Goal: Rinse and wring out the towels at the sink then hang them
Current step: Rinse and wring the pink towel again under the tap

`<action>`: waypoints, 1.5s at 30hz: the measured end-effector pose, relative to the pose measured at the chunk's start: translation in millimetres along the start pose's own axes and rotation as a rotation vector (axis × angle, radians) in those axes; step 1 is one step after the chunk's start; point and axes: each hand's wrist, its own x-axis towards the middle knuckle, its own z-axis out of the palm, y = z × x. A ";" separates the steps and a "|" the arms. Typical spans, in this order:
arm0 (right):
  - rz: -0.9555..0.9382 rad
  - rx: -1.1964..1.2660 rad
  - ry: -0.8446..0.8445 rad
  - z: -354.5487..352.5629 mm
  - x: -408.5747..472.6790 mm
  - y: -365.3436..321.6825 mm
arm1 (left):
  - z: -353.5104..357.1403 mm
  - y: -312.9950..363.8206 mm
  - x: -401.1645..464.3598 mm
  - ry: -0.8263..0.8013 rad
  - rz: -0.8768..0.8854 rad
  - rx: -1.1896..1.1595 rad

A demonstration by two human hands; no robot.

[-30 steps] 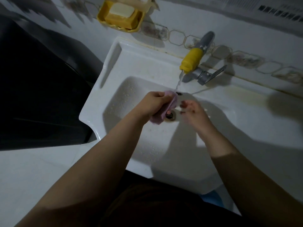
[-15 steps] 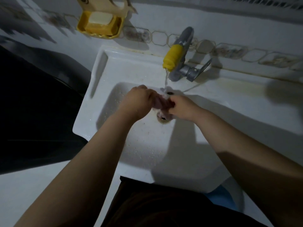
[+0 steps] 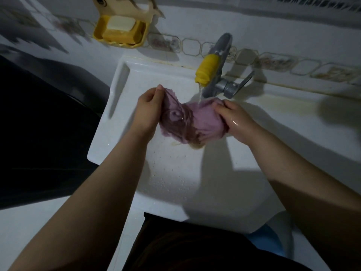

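Head view, from left to right: a yellow plastic soap dish [image 3: 119, 33] hangs on the tiled wall with a pale bar of soap [image 3: 121, 23] in it, well clear of the splash. My left hand [image 3: 147, 108] pinches one gathered edge of the small purple terry towel [image 3: 187, 122] between thumb and curled fingers. I hold the cloth spread between my 2 hands over the white ceramic sink [image 3: 175, 173] so the thin stream from the grey tap with a yellow nozzle [image 3: 208, 70] falls on its middle and soaks through. My right hand [image 3: 237, 119], wet and shiny, grips the opposite edge with fingers curled over it. I judge this to be rinsing, with wringing to follow. No writing is readable anywhere.
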 end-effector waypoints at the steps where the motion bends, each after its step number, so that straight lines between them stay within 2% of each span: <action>1: 0.026 -0.023 0.016 0.2 2.0 0.0 | 0.7 2.9 -0.3 -0.027 -0.025 -0.091; 3: 0.032 -0.194 -0.003 3.6 0.1 -4.7 | 4.4 8.5 -1.2 -0.109 -0.083 -0.228; 5: -0.107 -0.347 0.024 14.2 -7.8 -9.2 | 13.4 13.4 -5.5 -0.166 -0.138 -0.255; 7: -0.237 -0.341 0.033 26.5 -19.4 -11.0 | 23.5 14.9 -10.7 -0.214 -0.196 -0.278; 10: -0.163 -0.253 -0.134 41.0 -35.0 -7.3 | 27.6 16.7 -15.6 -0.289 -0.364 -0.371; 11: -0.179 -0.274 -0.114 42.1 -34.6 -4.4 | 25.8 17.7 -16.6 -0.302 -0.413 -0.404; 13: -0.210 -0.270 -0.008 35.3 -27.1 1.6 | 21.3 15.8 -15.0 -0.289 -0.394 -0.404; 17: -0.276 -0.182 0.102 21.4 -24.6 -9.7 | 14.9 -3.0 -5.1 -0.058 -0.186 -0.021; 19: -0.280 -0.111 0.128 22.6 -27.5 -20.8 | 16.7 -13.0 -1.1 -0.017 -0.171 0.082; 22: -0.254 -0.045 0.079 38.9 -32.9 -28.6 | 27.9 -15.3 2.5 0.057 -0.249 0.021; 24: -0.276 -0.241 0.078 60.3 -30.3 -27.3 | 41.4 -12.9 5.0 0.111 -0.364 -0.107; 27: -0.258 -0.428 0.266 71.0 -5.7 -37.3 | 72.0 -11.5 3.1 0.023 -0.479 -0.298; 30: -0.192 -0.358 0.405 63.6 15.0 -46.1 | 86.0 -6.8 -2.2 0.010 -0.496 -0.283; 32: -0.209 -0.353 0.372 71.6 5.8 -42.1 | 81.9 -6.9 1.6 0.050 -0.481 -0.281; 34: -0.241 -0.426 0.351 80.3 -3.5 -35.7 | 80.1 -10.4 5.6 -0.011 -0.462 -0.272; 35: -0.218 -0.455 0.369 77.9 -1.1 -36.8 | 80.0 -10.9 3.7 -0.025 -0.429 -0.235; 38: -0.146 -0.446 0.419 60.1 18.9 -44.8 | 84.6 -4.0 -7.1 0.015 -0.487 -0.272; 42: -0.178 -0.427 0.394 78.0 0.2 -42.1 | 72.4 0.5 -0.6 -0.106 -0.510 -0.309; 45: -0.178 -0.531 0.368 69.1 3.6 -43.5 | 68.1 -0.6 -8.3 -0.212 -0.462 -0.280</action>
